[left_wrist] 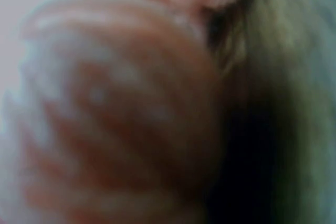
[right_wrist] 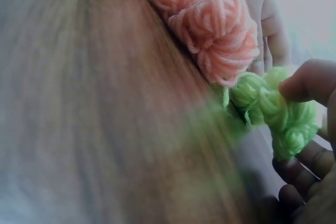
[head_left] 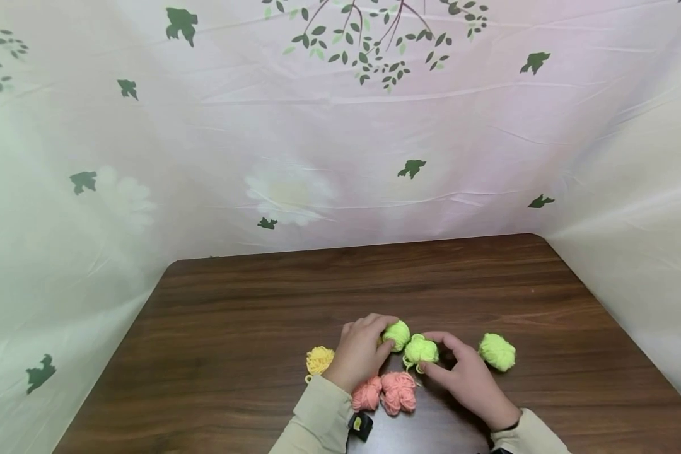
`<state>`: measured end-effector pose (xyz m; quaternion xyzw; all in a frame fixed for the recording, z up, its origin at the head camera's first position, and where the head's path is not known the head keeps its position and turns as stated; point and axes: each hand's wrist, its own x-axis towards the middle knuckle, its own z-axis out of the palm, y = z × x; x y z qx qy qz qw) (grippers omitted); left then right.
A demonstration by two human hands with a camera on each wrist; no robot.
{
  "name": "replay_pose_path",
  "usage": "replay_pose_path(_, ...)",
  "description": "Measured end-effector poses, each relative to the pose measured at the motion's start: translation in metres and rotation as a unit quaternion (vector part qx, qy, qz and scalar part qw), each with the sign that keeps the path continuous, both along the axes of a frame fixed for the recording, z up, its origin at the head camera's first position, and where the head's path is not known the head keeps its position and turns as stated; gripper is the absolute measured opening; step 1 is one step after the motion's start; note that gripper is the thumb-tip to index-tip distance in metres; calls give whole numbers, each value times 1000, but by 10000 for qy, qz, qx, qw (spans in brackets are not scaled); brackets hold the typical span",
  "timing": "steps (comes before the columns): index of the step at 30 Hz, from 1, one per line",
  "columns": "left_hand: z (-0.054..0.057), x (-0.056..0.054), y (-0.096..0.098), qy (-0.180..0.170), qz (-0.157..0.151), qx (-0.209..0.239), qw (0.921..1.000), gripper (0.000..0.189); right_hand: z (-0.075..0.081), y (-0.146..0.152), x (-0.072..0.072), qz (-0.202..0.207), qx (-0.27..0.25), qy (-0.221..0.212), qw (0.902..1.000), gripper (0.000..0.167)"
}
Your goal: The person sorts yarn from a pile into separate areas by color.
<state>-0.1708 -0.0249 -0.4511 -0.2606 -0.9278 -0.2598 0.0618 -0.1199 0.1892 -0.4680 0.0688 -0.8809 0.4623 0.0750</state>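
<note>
In the head view my left hand (head_left: 359, 353) holds a lime-green yarn ball (head_left: 398, 335) between thumb and index finger. Close beside it, my right hand (head_left: 470, 381) pinches a second lime-green yarn ball (head_left: 421, 350), with thumb in front and fingers behind. The right wrist view shows that green yarn ball (right_wrist: 289, 111) between thumb and fingertips. Two pink yarn balls lie nearer me: one (head_left: 399, 392) below the green pair, the other (head_left: 366, 395) partly behind my left wrist. Blurred pink yarn (left_wrist: 115, 114) fills most of the left wrist view.
A third green yarn ball (head_left: 497, 352) lies apart on the right. Left of my left hand sits a yellow yarn ball (head_left: 320, 360), partly covered by the hand. The dark wooden table (head_left: 232, 315) meets a printed cloth (head_left: 340, 145) at the back and sides.
</note>
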Motion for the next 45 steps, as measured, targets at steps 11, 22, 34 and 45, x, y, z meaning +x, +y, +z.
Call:
replay_pose_path(11,1,0,1,25,55,2,10000,37,0,5,2,-403,186,369,9983,42)
replay_pose_path(22,0,0,-1,64,56,-14,10000,36,-1,4,1,-468,144,996,9938,42)
replay_pose_path(34,0,1,-2,54,60,-28,10000,35,0,5,1,-580,139,1340,9892,43)
replay_pose_path(45,1,1,-1,76,27,4,10000,36,6,11,3,-952,87,1794,9791,44)
